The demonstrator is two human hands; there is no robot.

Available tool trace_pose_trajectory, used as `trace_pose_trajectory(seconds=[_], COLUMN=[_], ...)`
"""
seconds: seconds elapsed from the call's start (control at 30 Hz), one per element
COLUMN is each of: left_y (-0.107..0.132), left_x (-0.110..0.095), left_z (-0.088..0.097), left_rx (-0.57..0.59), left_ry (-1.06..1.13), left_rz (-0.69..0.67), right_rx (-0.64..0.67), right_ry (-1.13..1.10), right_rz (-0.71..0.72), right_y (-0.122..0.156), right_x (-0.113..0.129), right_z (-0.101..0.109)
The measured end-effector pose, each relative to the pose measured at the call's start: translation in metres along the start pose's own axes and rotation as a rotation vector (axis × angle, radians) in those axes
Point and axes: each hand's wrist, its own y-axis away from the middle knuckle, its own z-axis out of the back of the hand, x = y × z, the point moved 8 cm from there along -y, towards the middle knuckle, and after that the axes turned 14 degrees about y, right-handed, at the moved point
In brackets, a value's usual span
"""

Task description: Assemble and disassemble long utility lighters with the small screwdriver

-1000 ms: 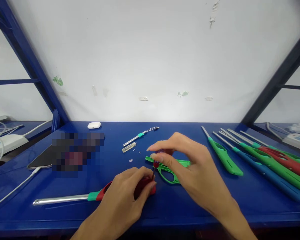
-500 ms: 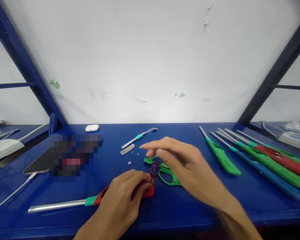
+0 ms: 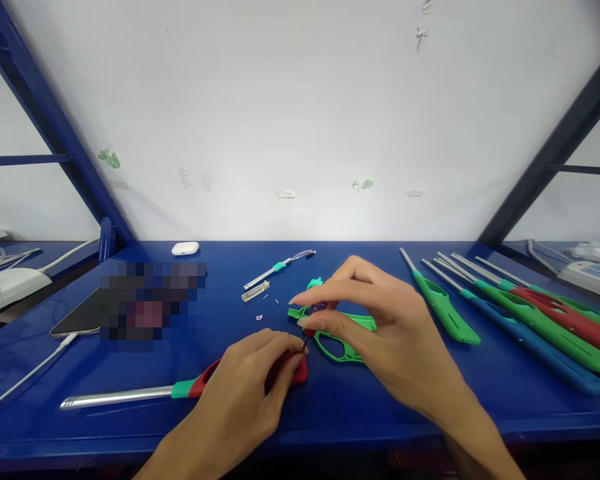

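On the blue table my left hand [image 3: 247, 380] grips a red long-necked lighter [image 3: 300, 373], its metal tube lying to the left. A small screwdriver [image 3: 318, 307] with a purple handle stands tilted over the lighter's red body. My right hand [image 3: 380, 320] pinches the handle between thumb and fingers. The shaft reaches down beside my left fingertips, which hide where its tip rests. Partly behind my right hand lies a green lighter shell [image 3: 337, 350]. Farther back are a metal tube with a teal collar and wires [image 3: 279, 267] and a clear fuel tank [image 3: 256, 292].
Several lighters in green, red and blue lie on the right, including a green one [image 3: 445, 310]. A phone [image 3: 77, 317] with a cable is at left, beside a blurred patch. A white earbud case [image 3: 185, 249] sits near the wall. Tiny parts [image 3: 259, 317] lie mid-table.
My right hand, hovering over the screwdriver with fingers loose, has closed on its handle. The screwdriver now leans more to the right. My left hand keeps its hold on the lighter.
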Motion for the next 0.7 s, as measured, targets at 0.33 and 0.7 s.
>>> trace_pose_trajectory(seconds=[0.33,0.7], left_y=[-0.001,-0.002], left_x=[-0.005,-0.005], left_z=[-0.001,-0.007], left_rx=[0.034,0.072], left_ry=[-0.021,-0.032], left_rz=[-0.058,-0.135], right_rx=[0.092,0.107], right_ry=[-0.17,-0.089], right_rz=[0.04,0.132], right_y=[0.002,0.002], right_x=[0.0,0.004], right_z=[-0.001,-0.006])
